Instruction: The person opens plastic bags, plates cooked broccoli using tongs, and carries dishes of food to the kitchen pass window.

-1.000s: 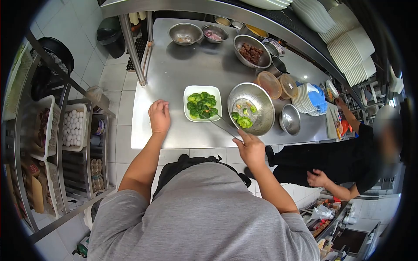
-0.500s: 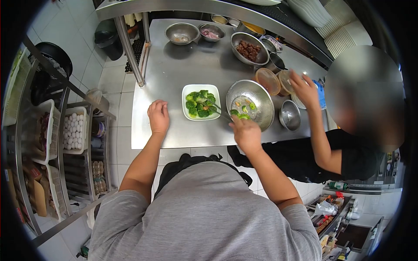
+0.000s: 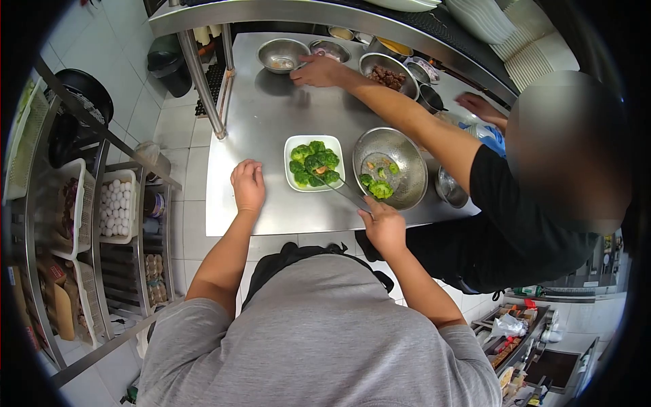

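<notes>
My right hand (image 3: 384, 224) is closed round the handle end of metal tongs (image 3: 352, 195). Their tips reach left to the broccoli (image 3: 321, 161) in a square white bowl (image 3: 289, 178). Right of this bowl is a steel mixing bowl (image 3: 412, 166), with a few broccoli florets (image 3: 380, 189) and small orange-brown bits inside. My left hand (image 3: 248, 184) rests on the table's front left part, holding nothing, its fingers loosely bent and slightly apart. It lies left of the white bowl without touching it.
A co-worker at right stretches an arm (image 3: 413, 112) across the steel table (image 3: 237, 102); their hand (image 3: 322, 72) is at a small steel bowl (image 3: 282, 51). A bowl of brown meat chunks (image 3: 388, 76) stands behind. An overhead shelf (image 3: 271, 20) spans the back. Eggs (image 3: 116, 209) sit in a left-hand rack.
My right hand has moved slightly down, and the tongs' tips now sit lower at the white bowl. The co-worker's arm has swung left across the table to the back bowls. My left hand stays put.
</notes>
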The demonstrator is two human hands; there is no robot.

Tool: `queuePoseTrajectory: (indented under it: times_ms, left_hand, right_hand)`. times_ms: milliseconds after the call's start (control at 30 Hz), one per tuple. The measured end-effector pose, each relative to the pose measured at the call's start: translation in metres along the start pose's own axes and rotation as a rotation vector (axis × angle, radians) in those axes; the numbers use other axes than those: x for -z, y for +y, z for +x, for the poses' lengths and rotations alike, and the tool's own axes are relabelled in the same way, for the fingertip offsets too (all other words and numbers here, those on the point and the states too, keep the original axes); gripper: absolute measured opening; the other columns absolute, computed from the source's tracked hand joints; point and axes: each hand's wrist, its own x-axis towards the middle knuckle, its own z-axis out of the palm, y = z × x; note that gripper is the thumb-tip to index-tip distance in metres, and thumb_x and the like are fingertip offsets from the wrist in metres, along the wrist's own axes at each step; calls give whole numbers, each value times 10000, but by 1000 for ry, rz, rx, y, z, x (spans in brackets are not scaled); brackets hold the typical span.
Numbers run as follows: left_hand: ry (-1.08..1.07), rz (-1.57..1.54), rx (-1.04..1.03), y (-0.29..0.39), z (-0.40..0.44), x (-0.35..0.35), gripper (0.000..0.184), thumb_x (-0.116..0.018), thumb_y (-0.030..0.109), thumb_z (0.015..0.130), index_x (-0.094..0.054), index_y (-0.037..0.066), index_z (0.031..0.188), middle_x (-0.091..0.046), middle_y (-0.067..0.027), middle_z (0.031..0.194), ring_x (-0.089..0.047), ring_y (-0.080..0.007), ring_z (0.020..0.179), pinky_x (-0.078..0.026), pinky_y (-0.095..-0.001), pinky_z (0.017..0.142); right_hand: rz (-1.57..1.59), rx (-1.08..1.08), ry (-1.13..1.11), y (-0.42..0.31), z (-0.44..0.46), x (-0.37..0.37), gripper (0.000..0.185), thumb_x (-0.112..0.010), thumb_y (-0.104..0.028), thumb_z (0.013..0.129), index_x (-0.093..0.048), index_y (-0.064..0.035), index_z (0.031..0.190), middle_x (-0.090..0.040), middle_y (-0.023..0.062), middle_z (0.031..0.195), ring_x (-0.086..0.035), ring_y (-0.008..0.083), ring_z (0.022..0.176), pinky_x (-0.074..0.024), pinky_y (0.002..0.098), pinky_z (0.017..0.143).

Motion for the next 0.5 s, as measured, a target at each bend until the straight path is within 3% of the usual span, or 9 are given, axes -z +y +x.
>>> queuePoseTrajectory:
  times_ms: [200, 267, 333, 467, 500]
  left_hand:
    - [-12, -4, -18, 4, -3, 1, 123, -557, 126, 886, -652, 62, 933, -611, -94, 1059, -539, -283, 1036, -376, -391, 954]
    - [-19, -13, 12, 2, -2, 0, 117, -559, 122, 886, -654, 74, 934, -598, -93, 1067, -532, -281, 1053, -350, -393, 981]
    - [-24, -16, 11, 4, 0, 0, 117, -560, 122, 886, -655, 75, 935, -599, -92, 1068, -531, -280, 1055, -347, -394, 983]
    - [-28, -7, 0, 3, -1, 0, 118, -561, 126, 885, -657, 78, 936, -600, -88, 1069, -529, -277, 1060, -337, -396, 991]
    - [-33, -11, 0, 4, -1, 0, 118, -561, 126, 885, -657, 78, 936, -600, -88, 1069, -529, -277, 1060, -337, -396, 991]
  right_hand:
    - [87, -69, -52, -1, 11, 3, 263, -708, -222, 797, -693, -30, 976, -674, 170, 810, -651, 342, 745, -515, 423, 665]
    - [56, -82, -93, 2, 9, 13, 302, -693, -221, 805, -672, -43, 1049, -675, 173, 834, -656, 332, 755, -522, 406, 676]
    - [89, -179, -8, 2, 3, 48, 302, -706, -247, 797, -688, -35, 1011, -678, 195, 865, -660, 344, 768, -521, 406, 694]
    - [-20, -636, -188, -5, -6, 115, 329, -736, -255, 772, -699, -3, 981, -668, 227, 816, -662, 362, 764, -516, 406, 683]
    - [-52, -615, -136, 2, -17, 110, 319, -739, -240, 775, -699, 1, 980, -657, 230, 761, -657, 359, 715, -511, 392, 668]
